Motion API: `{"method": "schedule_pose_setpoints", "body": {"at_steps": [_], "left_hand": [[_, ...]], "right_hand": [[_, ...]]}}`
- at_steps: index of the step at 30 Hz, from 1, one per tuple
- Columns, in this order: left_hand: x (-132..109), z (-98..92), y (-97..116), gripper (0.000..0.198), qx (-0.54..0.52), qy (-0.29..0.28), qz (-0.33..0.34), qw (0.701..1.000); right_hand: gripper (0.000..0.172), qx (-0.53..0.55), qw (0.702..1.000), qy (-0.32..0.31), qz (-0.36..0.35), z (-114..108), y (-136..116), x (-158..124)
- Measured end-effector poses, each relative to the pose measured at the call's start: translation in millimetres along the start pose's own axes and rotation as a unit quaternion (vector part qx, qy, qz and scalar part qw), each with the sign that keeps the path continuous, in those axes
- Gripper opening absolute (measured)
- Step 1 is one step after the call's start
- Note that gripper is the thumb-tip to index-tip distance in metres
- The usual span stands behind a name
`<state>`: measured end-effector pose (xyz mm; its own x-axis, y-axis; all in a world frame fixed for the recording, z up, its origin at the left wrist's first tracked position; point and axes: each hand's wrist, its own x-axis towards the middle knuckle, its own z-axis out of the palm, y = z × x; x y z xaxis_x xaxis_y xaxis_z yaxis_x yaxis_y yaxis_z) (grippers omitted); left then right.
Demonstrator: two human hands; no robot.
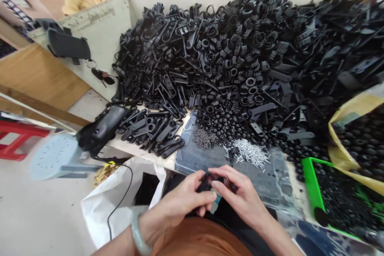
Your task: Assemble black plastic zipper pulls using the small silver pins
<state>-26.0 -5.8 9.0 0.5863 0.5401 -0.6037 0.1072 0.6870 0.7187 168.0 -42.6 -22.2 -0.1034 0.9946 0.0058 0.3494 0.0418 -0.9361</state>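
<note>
Above orange-brown clothing (204, 240), holds a black part (205, 184) clamped between left hand (189, 195) and right hand (240, 197), apparently mid-fitting, probably calling for steady pressure and careful alignment next.

Over toward eight o'clock I see a pale floor (54, 208) in soft, even light, a light-blue stool (51, 156) and, nearer nine, a red stool (21, 127), then a brown wooden panel (42, 74) between nine and ten, with off-white boards walling the workbench at ten (105, 28) and twelve.
</note>
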Motion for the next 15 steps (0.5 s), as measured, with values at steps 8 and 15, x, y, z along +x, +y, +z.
{"method": "schedule_pose_setpoints", "body": {"at_steps": [8, 15], "left_hand": [[29, -11.4, 27, 0.017, 0.440, 0.304, 0.185, 0.825], [53, -11.9, 33, 0.014, 0.624, 0.304, 0.164, 0.701]], "right_hand": [[0.028, -0.241, 0.968, 0.051, -0.048, -12, 8, 47], [0.025, -0.379, 0.924, 0.028, -0.040, -4, 7, 70]]}}
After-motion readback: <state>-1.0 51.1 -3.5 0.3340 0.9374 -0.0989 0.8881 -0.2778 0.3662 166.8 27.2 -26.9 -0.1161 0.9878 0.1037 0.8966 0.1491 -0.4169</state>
